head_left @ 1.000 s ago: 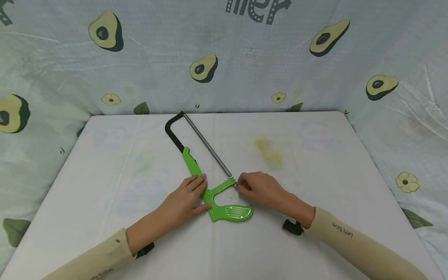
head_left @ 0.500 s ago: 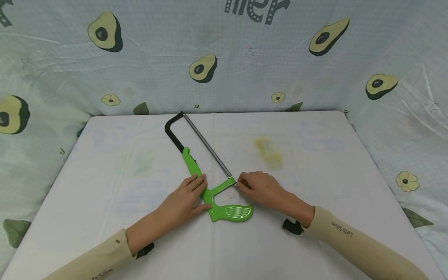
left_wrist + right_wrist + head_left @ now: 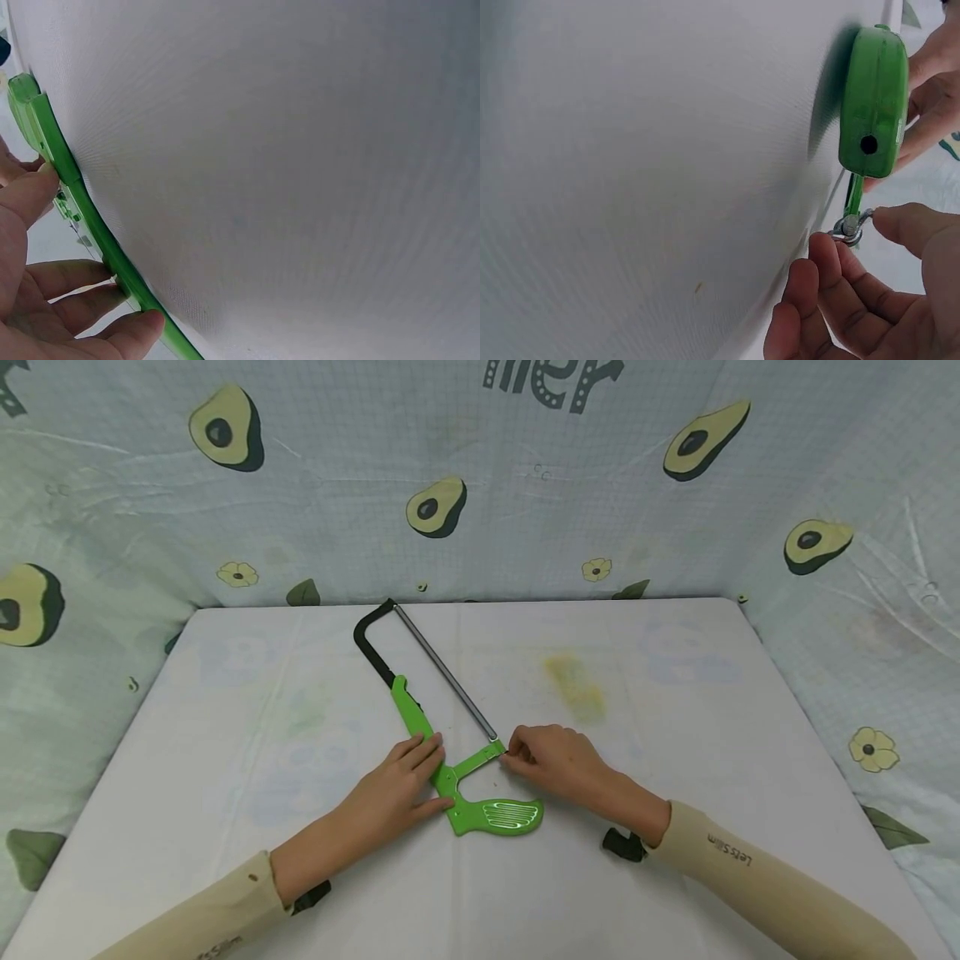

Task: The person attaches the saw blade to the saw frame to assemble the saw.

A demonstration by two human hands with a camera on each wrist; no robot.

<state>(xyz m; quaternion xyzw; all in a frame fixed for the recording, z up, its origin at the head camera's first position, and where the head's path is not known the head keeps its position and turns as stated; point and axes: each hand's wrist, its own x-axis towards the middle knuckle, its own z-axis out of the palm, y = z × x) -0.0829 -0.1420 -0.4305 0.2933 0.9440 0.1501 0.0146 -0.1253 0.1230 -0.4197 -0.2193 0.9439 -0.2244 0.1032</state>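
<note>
A hacksaw (image 3: pixel 411 710) with a green frame and handle and a black front bow lies flat on the table. Its grey blade (image 3: pixel 446 672) runs from the bow to a short green arm. My left hand (image 3: pixel 393 785) rests on the green frame, fingers fairly straight; in the left wrist view its fingertips (image 3: pixel 142 330) and thumb press on the frame. At the end of the short arm, my right hand (image 3: pixel 562 764) pinches a metal wing nut (image 3: pixel 847 229) between thumb and index finger. In the head view those fingers hide the wing nut.
The white-covered table (image 3: pixel 645 693) reaches back to a hanging cloth (image 3: pixel 322 510) printed with avocados. A yellow print (image 3: pixel 576 687) shows to the right of the blade. Black wrist devices (image 3: pixel 624 845) sit under both forearms.
The right hand's fingers have shifted slightly at the wing nut, which has gone from partly visible to covered in the head view. The left hand and the hacksaw stay put.
</note>
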